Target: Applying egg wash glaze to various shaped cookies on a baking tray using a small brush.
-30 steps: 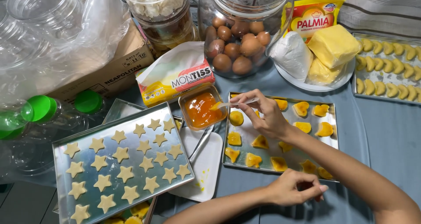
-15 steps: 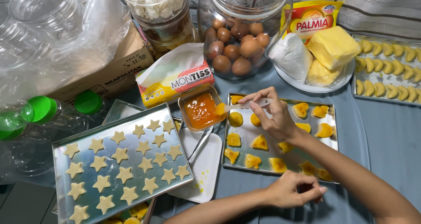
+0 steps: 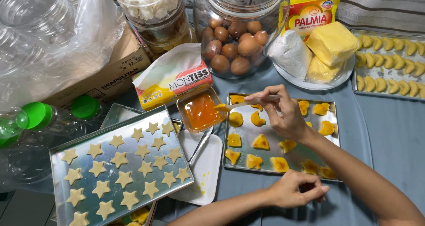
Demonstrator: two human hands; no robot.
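Pinching brush [image 3: 248,103], right hand [image 3: 285,115] closed

We find a home kitchen set up for baking. Beyond the fingers [image 3: 265,95] stand a glass jar of brown eggs [image 3: 234,49] and a plate [image 3: 310,82] bearing butter blocks and a white bag. Just left of the fingers sits a small dish of orange glaze [image 3: 200,113]; under them lies a metal tray of glazed biscuits [image 3: 265,164]. Farther left, a tray of star-shaped dough pieces [image 3: 119,168] rests on the cloth-covered table [image 3: 389,133], near a cardboard box [image 3: 110,75] and empty plastic jars [image 3: 26,9].
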